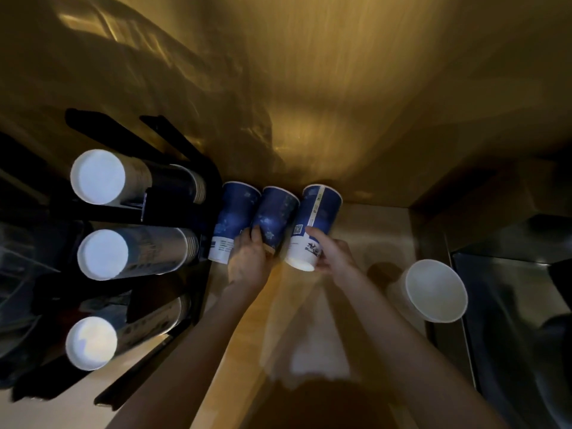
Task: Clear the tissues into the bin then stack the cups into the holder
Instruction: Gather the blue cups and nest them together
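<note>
Left hand (249, 258) wrapped round the middle blue cup (275, 218), right hand (332, 255) gripping the right-hand blue cup (318, 221) — both beside the black holder (173, 209).

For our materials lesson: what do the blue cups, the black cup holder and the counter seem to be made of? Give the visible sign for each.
Blue cups: probably paper, matte printed outside, plain white near one end, with a side seam strip.
Black cup holder: dark and rigid, plastic or coated metal; too dim to tell.
Counter: likely wood or wood-look laminate, warm tan with a slight sheen.
</note>
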The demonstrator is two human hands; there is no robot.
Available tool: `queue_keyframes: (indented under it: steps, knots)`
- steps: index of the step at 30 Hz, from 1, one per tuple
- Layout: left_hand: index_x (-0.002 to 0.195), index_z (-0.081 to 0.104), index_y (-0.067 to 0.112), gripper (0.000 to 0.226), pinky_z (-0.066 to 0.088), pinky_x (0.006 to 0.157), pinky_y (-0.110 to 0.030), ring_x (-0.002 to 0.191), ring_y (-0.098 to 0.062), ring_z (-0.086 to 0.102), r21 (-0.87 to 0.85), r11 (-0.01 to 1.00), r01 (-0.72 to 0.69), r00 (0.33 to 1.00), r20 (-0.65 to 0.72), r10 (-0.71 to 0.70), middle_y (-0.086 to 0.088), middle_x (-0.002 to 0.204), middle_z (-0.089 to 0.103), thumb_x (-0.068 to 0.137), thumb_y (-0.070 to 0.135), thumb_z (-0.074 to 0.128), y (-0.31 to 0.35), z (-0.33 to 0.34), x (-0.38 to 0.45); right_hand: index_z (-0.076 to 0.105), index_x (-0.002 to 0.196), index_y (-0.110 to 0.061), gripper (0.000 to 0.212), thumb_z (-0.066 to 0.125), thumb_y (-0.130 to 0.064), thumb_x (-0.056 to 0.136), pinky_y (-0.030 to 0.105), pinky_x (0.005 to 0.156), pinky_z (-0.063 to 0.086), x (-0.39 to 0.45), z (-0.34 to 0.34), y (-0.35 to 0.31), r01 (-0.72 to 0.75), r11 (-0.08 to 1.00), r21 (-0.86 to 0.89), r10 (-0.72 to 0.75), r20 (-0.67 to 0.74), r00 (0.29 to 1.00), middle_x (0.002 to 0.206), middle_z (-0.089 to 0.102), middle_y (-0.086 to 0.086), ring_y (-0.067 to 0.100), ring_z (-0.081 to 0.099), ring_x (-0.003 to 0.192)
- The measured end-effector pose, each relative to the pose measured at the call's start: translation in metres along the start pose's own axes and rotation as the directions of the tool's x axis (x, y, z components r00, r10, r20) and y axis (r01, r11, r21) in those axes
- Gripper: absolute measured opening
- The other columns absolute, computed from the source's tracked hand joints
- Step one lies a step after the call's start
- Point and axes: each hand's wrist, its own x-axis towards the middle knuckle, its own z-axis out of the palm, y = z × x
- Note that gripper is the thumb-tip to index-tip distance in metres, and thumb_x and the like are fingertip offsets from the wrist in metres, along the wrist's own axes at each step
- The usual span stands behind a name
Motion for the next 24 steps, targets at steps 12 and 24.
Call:
queue_keyframes:
  steps: [12, 24]
  knots:
    - [0.122, 0.033, 0.007, 0.062, 0.045, 0.093, -0.046, 0.113, -0.038, 0.052, -0.318, 0.928, 0.193, 0.979, 0.001, -0.203, -0.022, 0.124, 0.054, 0.074, 0.024, 0.07, 0.014, 0.005, 0.004, 0.042, 0.128, -0.016, 0.081, 0.084, -0.018, 0.059, 0.02, 0.091, 0.041, -0.005, -0.045, 0.049, 0.499, 0.773, -0.392, -0.533, 0.025, 0.846, 0.115, 0.056, -0.009, 0.006, 0.053, 0.109]
    - [0.121, 0.044, 0.011, 0.083, 0.052, 0.092, -0.039, 0.112, -0.025, 0.052, -0.65, 0.714, -0.259, 0.924, -0.382, -0.012, -0.009, 0.12, 0.045, 0.051, 0.029, 0.084, 0.047, -0.077, -0.034, 0.042, 0.127, -0.013, 0.08, 0.084, -0.015, 0.059, 0.023, 0.083, 0.037, -0.015, -0.039, 0.057, 0.504, 0.718, -0.48, -0.582, -0.018, 0.813, 0.103, 0.054, -0.007, 0.011, 0.051, 0.099]
